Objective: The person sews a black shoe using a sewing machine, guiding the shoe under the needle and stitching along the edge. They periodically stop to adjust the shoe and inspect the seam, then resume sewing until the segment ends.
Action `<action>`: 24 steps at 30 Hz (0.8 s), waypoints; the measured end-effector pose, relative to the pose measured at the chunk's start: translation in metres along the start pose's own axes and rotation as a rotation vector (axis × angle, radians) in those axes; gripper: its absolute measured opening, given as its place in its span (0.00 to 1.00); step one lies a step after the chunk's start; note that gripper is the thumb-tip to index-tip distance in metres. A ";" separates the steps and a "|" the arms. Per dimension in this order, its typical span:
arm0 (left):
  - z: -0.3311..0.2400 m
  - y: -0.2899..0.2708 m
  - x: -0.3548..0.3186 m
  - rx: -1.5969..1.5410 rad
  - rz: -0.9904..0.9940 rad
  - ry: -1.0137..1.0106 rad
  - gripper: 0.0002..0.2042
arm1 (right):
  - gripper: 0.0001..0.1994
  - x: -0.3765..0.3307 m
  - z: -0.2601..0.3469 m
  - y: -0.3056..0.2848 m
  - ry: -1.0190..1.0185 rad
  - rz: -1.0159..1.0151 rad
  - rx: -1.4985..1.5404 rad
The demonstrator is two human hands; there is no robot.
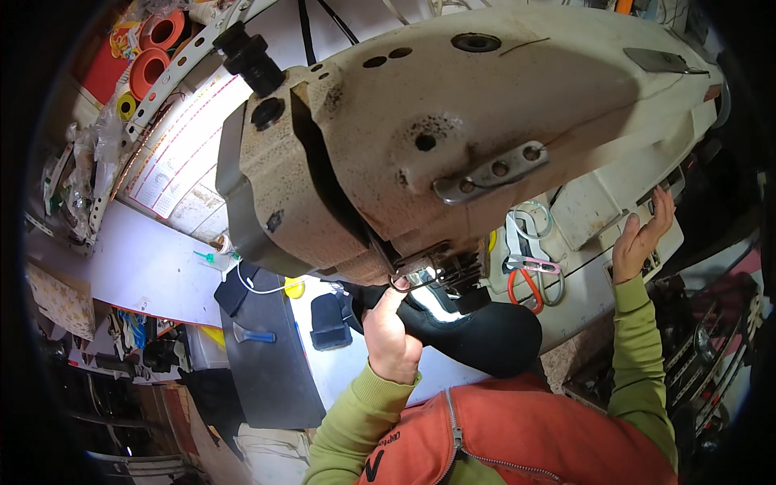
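Note:
A large beige sewing machine (pixel 388 153) fills the upper middle of the view. Beneath its needle end lies a black padded piece (pixel 501 335), rounded at its right end and lit by a bright lamp. My left hand (pixel 392 339) is closed on the left part of this piece, its thumb up close to the machine's metal parts. The fingers under the piece are hidden, as is the needle tip. Off to the right, my right hand (pixel 644 238) is raised beside the machine's base, fingers spread and nothing in it.
Scissors with red handles (pixel 525 291) lie on the table right of the black piece. A small blue-handled tool (pixel 255 335) rests on a dark panel (pixel 267 380) at left. Further black pads (pixel 330 322) lie nearby. Thread cones (pixel 149 71) stand at the back left.

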State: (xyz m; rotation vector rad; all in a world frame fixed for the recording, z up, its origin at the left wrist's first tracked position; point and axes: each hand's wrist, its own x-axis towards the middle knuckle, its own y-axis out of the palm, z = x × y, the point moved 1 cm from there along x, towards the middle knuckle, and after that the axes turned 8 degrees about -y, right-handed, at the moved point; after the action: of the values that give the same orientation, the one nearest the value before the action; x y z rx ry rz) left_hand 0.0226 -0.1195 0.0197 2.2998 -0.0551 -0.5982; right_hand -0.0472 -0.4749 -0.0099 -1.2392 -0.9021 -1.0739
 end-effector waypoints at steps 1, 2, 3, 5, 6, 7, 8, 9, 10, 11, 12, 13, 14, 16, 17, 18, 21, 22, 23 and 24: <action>0.001 0.000 0.000 0.016 -0.008 0.005 0.11 | 0.23 0.001 0.000 -0.001 -0.003 0.004 -0.014; 0.001 0.001 0.001 0.032 -0.016 0.011 0.11 | 0.23 0.002 0.000 -0.002 -0.006 0.008 -0.029; 0.002 0.001 0.001 0.048 -0.024 0.016 0.11 | 0.23 0.003 0.000 -0.003 -0.010 0.012 -0.044; 0.002 -0.004 0.001 0.012 0.012 -0.009 0.11 | 0.24 0.013 -0.001 -0.008 -0.065 0.013 -0.108; 0.001 -0.005 0.001 -0.006 0.030 -0.021 0.10 | 0.24 0.020 -0.001 -0.012 -0.092 0.014 -0.139; 0.000 -0.003 0.000 -0.002 0.045 -0.032 0.10 | 0.24 0.030 -0.002 -0.016 -0.116 -0.018 -0.144; -0.002 0.000 -0.002 0.001 0.059 -0.043 0.10 | 0.25 0.044 -0.004 -0.021 -0.141 -0.048 -0.148; -0.003 0.001 -0.004 0.003 0.071 -0.053 0.10 | 0.25 0.059 -0.006 -0.025 -0.167 -0.077 -0.150; -0.003 0.001 -0.004 -0.001 0.051 -0.050 0.10 | 0.25 0.072 -0.014 -0.026 -0.144 -0.176 -0.071; -0.001 -0.001 -0.001 -0.007 0.035 -0.057 0.10 | 0.25 0.089 -0.027 -0.029 -0.124 -0.269 0.000; -0.001 -0.004 -0.001 -0.009 0.007 -0.044 0.10 | 0.25 0.111 -0.036 -0.031 -0.108 -0.277 -0.085; -0.002 -0.007 0.000 -0.004 0.000 -0.034 0.10 | 0.25 0.137 -0.048 -0.036 -0.090 -0.282 -0.174; -0.003 -0.010 0.000 0.004 -0.004 -0.026 0.10 | 0.24 0.162 -0.076 -0.037 -0.048 -0.268 -0.193; 0.001 -0.006 0.003 0.011 0.017 -0.082 0.09 | 0.23 0.224 -0.174 -0.064 0.035 -0.065 -0.187; 0.002 -0.003 0.004 0.012 0.019 -0.107 0.09 | 0.23 0.250 -0.213 -0.073 0.094 0.116 -0.119; 0.000 -0.004 0.003 0.015 0.000 -0.103 0.09 | 0.22 0.264 -0.216 -0.057 0.294 0.218 0.025; -0.005 -0.014 0.001 0.019 -0.018 -0.054 0.07 | 0.22 0.272 -0.197 -0.031 0.505 0.325 0.221; -0.007 -0.010 0.000 0.020 -0.030 -0.059 0.06 | 0.22 0.264 -0.201 -0.031 0.445 0.279 0.212; -0.010 -0.008 -0.003 0.036 -0.047 -0.044 0.06 | 0.22 0.251 -0.202 -0.031 0.474 0.195 0.244; -0.013 -0.012 -0.003 0.058 -0.050 -0.029 0.07 | 0.22 0.239 -0.202 -0.031 0.499 0.106 0.277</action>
State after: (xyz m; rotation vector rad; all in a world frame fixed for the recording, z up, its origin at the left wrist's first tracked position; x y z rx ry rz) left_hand 0.0240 -0.1018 0.0212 2.3542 -0.0295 -0.6639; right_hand -0.0180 -0.7075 0.1999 -0.7326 -0.5685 -1.0659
